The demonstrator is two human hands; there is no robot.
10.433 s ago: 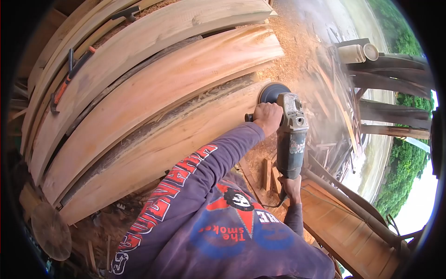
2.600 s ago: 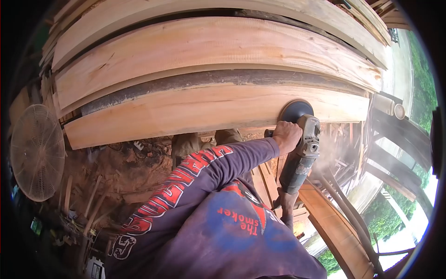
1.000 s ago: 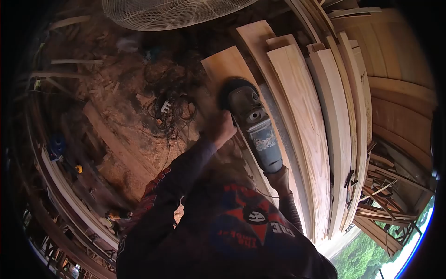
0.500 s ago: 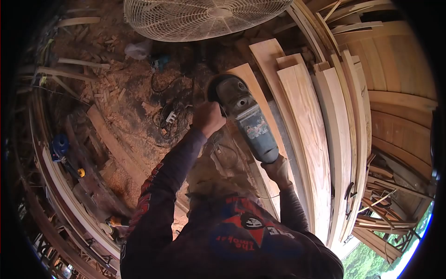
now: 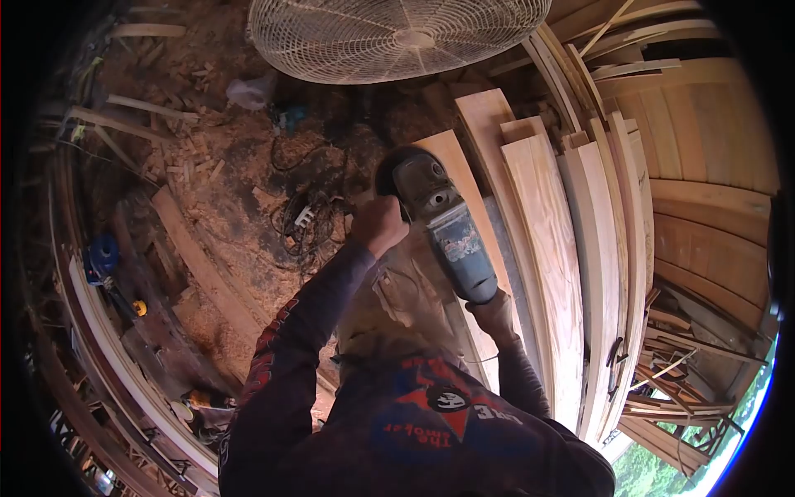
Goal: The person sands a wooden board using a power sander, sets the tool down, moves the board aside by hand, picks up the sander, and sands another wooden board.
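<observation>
A blue-grey angle grinder [image 5: 458,244] with a dark round disc head [image 5: 396,168] lies over a light wooden board [image 5: 457,164]. My left hand [image 5: 382,225] is closed around its side handle, left of the gear head; the handle itself is mostly hidden in the fist. At the rear end of the body, my right hand [image 5: 493,315] is wrapped around the grip. The disc overlaps the far end of the board, and I cannot tell whether its face touches the wood.
A large round fan [image 5: 412,40] stands ahead. Several long planks [image 5: 542,240] lie to the right. Sawdust and offcuts cover the floor at left, with a coiled cable and white plug [image 5: 305,217]. A blue tool [image 5: 103,255] sits at far left.
The view has shifted slightly, so the fan and planks appear a little lower and the fan farther right. Both hands keep their hold on the angle grinder, which stays over the board.
</observation>
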